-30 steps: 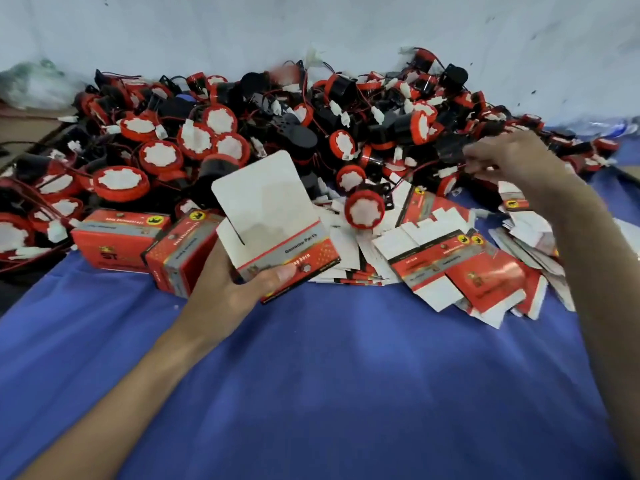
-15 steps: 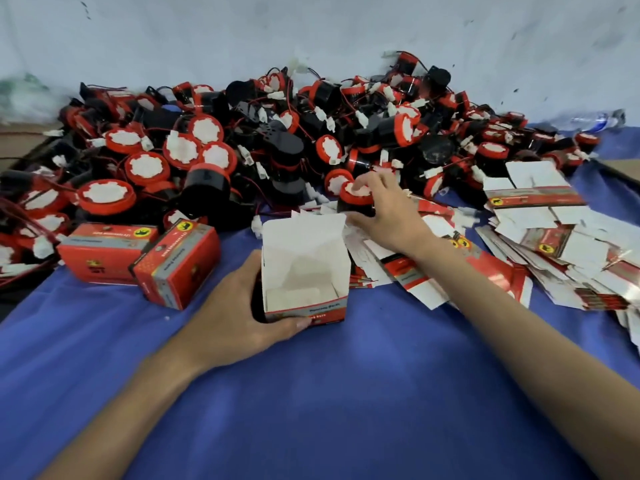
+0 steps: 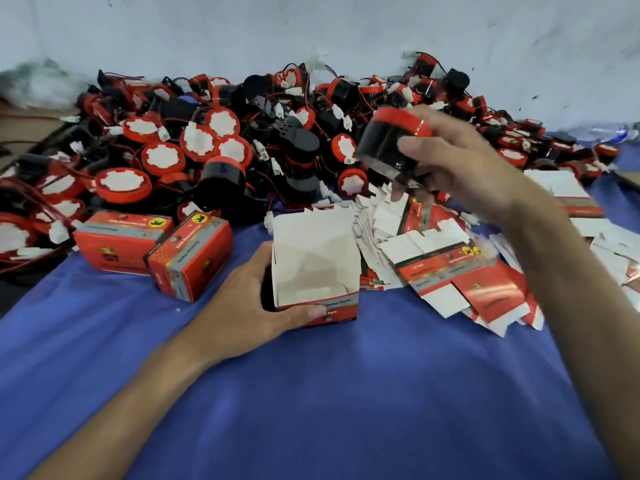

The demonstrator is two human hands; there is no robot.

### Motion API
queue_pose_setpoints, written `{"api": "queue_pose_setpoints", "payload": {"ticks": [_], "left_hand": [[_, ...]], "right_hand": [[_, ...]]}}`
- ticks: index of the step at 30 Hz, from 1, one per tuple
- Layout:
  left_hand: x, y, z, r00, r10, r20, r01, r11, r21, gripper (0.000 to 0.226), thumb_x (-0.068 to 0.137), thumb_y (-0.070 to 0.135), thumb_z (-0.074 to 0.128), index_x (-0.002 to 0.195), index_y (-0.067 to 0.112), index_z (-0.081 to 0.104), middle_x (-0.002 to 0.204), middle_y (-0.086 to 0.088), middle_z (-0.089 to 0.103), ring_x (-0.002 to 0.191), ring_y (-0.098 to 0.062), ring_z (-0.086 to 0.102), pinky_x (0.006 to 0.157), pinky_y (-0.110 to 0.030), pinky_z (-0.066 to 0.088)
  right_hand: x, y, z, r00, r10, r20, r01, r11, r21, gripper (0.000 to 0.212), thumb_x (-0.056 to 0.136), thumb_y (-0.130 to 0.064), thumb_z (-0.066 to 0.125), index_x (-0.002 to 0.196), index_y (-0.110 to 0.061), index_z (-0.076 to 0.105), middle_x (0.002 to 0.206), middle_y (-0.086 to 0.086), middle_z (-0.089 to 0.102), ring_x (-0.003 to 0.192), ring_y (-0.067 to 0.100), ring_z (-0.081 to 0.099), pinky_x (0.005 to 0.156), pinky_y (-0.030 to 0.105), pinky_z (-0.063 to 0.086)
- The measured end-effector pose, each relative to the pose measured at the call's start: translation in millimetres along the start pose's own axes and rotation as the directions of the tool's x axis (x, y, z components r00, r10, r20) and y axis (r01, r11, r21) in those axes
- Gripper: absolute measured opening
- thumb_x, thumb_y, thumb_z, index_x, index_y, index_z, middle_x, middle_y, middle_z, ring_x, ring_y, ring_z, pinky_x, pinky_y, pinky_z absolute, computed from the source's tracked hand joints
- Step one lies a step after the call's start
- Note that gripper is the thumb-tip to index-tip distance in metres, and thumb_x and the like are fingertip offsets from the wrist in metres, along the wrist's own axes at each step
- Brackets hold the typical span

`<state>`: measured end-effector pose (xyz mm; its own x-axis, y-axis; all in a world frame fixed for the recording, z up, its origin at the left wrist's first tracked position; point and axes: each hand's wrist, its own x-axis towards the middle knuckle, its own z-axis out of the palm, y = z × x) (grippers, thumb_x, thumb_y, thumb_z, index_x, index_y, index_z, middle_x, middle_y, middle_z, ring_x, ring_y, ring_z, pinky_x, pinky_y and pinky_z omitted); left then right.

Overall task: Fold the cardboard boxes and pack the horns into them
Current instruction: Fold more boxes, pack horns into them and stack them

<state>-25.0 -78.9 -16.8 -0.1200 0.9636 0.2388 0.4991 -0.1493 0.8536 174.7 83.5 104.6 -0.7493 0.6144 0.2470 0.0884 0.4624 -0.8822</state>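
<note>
An open red and white cardboard box stands upright on the blue cloth, its white inside showing and its top flaps up. My left hand grips it from the left, thumb across its front edge. My right hand holds a black horn with a red rim in the air, above and to the right of the box. A big heap of black and red horns with wires lies behind the box.
Two closed red boxes lie left of the open one. Flat unfolded box blanks are spread to the right. A blue cloth covers the table in front. A pale wall stands behind the heap.
My right hand took a horn from the heap's front edge and lifted it up to the right. The left hand keeps the open box in place.
</note>
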Motion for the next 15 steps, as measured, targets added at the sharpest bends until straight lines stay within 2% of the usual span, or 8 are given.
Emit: {"api": "queue_pose_setpoints", "payload": {"ticks": [2,4,7,9,11,12,13,15], "left_hand": [[-0.2,-0.6,-0.3,1.0,-0.008,-0.008,0.008,1.0,0.013,0.072,0.058,0.059,0.075,0.12,0.047,0.041,0.115,0.042,0.052,0.108,0.015,0.052,0.082,-0.002,0.041],[-0.1,-0.9,0.2,1.0,-0.013,-0.011,0.013,1.0,0.025,0.074,0.058,0.056,0.079,0.122,0.043,0.044,0.115,0.036,0.056,0.108,0.011,0.055,0.085,-0.009,0.044],[-0.6,-0.8,1.2,1.0,-0.014,-0.022,0.014,1.0,-0.013,0.072,0.056,0.049,0.08,0.12,0.042,0.047,0.113,0.034,0.059,0.108,0.012,0.055,0.084,-0.005,0.043],[0.3,-0.2,0.3,0.998,-0.053,-0.041,0.051,0.997,-0.054,0.071,0.05,0.049,0.081,0.113,0.039,0.05,0.106,0.034,0.06,0.1,0.012,0.058,0.078,-0.005,0.044],[1.6,-1.1,-1.0,0.996,-0.073,-0.049,0.071,0.996,-0.048,0.071,0.045,0.052,0.082,0.107,0.036,0.051,0.101,0.035,0.059,0.093,0.011,0.059,0.073,-0.007,0.045],[1.7,-1.6,-1.4,0.996,-0.074,-0.047,0.072,0.997,-0.039,0.071,0.044,0.054,0.082,0.105,0.035,0.05,0.099,0.035,0.058,0.091,0.01,0.059,0.072,-0.007,0.045],[1.4,-1.9,-1.6,0.997,-0.071,-0.043,0.069,0.997,-0.037,0.071,0.044,0.054,0.082,0.104,0.035,0.05,0.099,0.034,0.059,0.091,0.01,0.059,0.071,-0.007,0.046],[0.9,-2.7,-0.7,0.998,-0.056,-0.025,0.055,0.998,-0.035,0.072,0.047,0.051,0.085,0.106,0.035,0.049,0.101,0.032,0.059,0.093,0.009,0.059,0.072,-0.008,0.046]], "right_hand": [[-13.0,-26.4,11.2,0.978,-0.095,0.185,0.109,0.992,-0.066,0.045,0.081,-0.042,0.066,0.123,-0.029,0.055,0.105,-0.006,0.068,0.081,0.021,0.07,0.054,0.02,0.049],[-16.1,-34.0,34.6,0.942,-0.15,0.301,0.225,0.946,-0.233,0.051,0.077,-0.039,0.073,0.122,-0.025,0.056,0.114,-0.01,0.064,0.099,0.013,0.065,0.072,0.016,0.05],[-10.5,-18.5,68.4,0.911,-0.114,0.396,0.339,0.753,-0.565,0.057,0.078,-0.032,0.078,0.127,-0.017,0.054,0.122,-0.005,0.061,0.109,0.003,0.05,0.091,0.013,0.04],[-11.8,-6.2,78.5,0.913,-0.056,0.404,0.341,0.649,-0.68,0.057,0.081,-0.032,0.073,0.132,-0.024,0.049,0.127,-0.009,0.056,0.113,0.003,0.044,0.093,0.022,0.039],[-16.1,3.8,80.4,0.918,-0.062,0.393,0.36,0.55,-0.754,0.058,0.083,-0.034,0.069,0.136,-0.03,0.046,0.13,-0.009,0.051,0.12,0.008,0.04,0.088,0.033,0.045],[-19.0,7.5,80.5,0.913,-0.107,0.393,0.389,0.515,-0.764,0.058,0.083,-0.035,0.069,0.137,-0.031,0.047,0.128,-0.007,0.051,0.119,0.011,0.042,0.079,0.034,0.049],[-22.0,10.4,81.3,0.907,-0.157,0.391,0.415,0.489,-0.767,0.058,0.082,-0.038,0.068,0.136,-0.032,0.048,0.123,-0.005,0.052,0.115,0.013,0.045,0.066,0.03,0.049],[-30.5,14.5,82.1,0.906,-0.221,0.361,0.423,0.435,-0.795,0.051,0.083,-0.046,0.06,0.132,-0.031,0.055,0.113,-0.003,0.057,0.105,0.015,0.052,0.048,0.016,0.032]]}}
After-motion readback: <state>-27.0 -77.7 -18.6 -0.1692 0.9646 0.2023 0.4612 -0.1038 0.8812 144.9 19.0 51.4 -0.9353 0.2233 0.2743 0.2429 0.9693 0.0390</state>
